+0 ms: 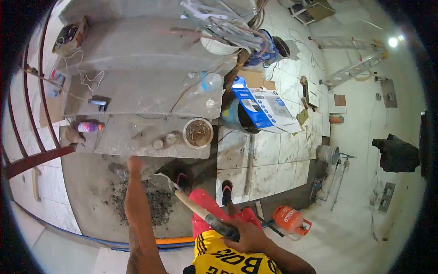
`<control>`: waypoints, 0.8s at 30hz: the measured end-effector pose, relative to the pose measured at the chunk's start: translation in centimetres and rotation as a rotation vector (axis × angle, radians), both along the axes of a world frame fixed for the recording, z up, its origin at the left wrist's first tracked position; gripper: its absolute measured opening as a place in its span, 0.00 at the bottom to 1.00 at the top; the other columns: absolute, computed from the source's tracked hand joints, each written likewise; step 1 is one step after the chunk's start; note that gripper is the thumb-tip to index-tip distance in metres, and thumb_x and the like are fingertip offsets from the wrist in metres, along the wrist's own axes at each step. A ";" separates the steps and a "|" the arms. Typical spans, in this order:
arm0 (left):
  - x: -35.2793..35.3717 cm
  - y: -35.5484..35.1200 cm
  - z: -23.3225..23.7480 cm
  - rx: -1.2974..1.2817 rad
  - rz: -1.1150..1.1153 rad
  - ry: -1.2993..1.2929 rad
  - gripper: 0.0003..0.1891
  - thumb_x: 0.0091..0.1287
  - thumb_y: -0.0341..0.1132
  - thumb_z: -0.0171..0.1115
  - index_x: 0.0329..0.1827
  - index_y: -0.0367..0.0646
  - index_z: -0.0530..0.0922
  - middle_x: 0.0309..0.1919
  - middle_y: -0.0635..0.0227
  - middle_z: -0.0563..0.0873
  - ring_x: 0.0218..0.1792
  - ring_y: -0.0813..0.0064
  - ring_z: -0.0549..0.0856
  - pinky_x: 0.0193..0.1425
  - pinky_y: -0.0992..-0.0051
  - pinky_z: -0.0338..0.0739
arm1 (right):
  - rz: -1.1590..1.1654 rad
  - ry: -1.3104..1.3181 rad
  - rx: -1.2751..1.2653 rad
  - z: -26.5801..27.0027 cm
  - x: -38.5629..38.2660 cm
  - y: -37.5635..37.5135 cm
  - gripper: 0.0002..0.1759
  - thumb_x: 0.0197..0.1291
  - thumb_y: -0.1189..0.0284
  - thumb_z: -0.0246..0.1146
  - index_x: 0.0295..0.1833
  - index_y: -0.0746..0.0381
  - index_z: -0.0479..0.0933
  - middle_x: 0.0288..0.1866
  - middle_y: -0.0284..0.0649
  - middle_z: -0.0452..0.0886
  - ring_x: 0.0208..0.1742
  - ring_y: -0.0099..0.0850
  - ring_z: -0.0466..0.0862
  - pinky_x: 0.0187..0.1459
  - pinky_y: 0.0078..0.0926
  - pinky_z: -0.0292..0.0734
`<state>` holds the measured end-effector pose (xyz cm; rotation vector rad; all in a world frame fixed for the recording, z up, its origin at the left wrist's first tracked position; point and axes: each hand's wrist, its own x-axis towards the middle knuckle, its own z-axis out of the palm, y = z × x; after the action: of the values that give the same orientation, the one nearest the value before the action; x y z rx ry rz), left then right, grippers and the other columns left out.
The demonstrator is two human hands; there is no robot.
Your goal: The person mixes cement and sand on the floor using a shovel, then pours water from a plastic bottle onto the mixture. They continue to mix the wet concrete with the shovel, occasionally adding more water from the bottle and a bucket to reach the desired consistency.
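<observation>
My right hand [248,236] is wrapped round the dark end of a shovel [194,206] with a pale wooden handle, held across my legs. Its curved metal blade points forward and left, above the floor. My left arm reaches straight ahead, and my left hand [134,163] is at the front edge of the lowest step [109,145]. Motion smears that hand, so I cannot tell how its fingers are set. Just below it, dark loose rubble [157,208] is spread over the grey floor.
On the lowest step stand a white bucket [198,133] of debris and a purple bottle [90,127]. A blue-and-white carton [267,109] lies right of the steps. An orange gas cylinder [289,219] stands at my right, and a dark red railing [41,160] runs along the left.
</observation>
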<state>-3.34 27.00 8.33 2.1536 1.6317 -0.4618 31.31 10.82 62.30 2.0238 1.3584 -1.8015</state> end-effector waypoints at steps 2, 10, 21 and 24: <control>0.2 -2.4 1.9 0.111 -0.019 0.066 0.13 0.60 0.41 0.54 0.41 0.48 0.84 0.38 0.62 0.86 0.38 0.60 0.85 0.44 0.60 0.79 | 0.034 -0.029 0.017 0.4 -0.7 -0.7 0.39 0.54 0.49 0.66 0.64 0.62 0.66 0.50 0.53 0.80 0.53 0.47 0.80 0.55 0.37 0.72; 10.6 -9.8 22.9 0.207 0.260 -0.443 0.15 0.65 0.42 0.57 0.43 0.41 0.83 0.29 0.55 0.85 0.31 0.59 0.86 0.34 0.60 0.75 | -0.212 0.074 0.339 0.7 1.6 -5.2 0.34 0.54 0.51 0.66 0.56 0.67 0.71 0.43 0.54 0.81 0.47 0.47 0.82 0.49 0.36 0.76; 22.6 -18.8 46.9 0.156 0.679 -0.774 0.20 0.65 0.47 0.56 0.48 0.39 0.81 0.28 0.50 0.84 0.33 0.55 0.86 0.38 0.64 0.77 | -0.549 0.445 0.363 15.6 16.0 -16.0 0.20 0.60 0.65 0.64 0.48 0.68 0.66 0.21 0.34 0.71 0.17 0.20 0.70 0.20 0.20 0.66; 23.2 -21.5 41.2 0.333 0.587 -0.776 0.20 0.66 0.46 0.55 0.50 0.39 0.80 0.26 0.51 0.84 0.31 0.57 0.85 0.38 0.63 0.77 | -0.698 0.512 0.404 21.4 22.1 -21.1 0.20 0.58 0.66 0.65 0.46 0.67 0.66 0.24 0.35 0.71 0.19 0.20 0.71 0.23 0.18 0.68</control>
<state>19.89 5.47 49.54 1.5807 1.7841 0.7671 53.36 -10.25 83.65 2.5988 1.2959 -2.6680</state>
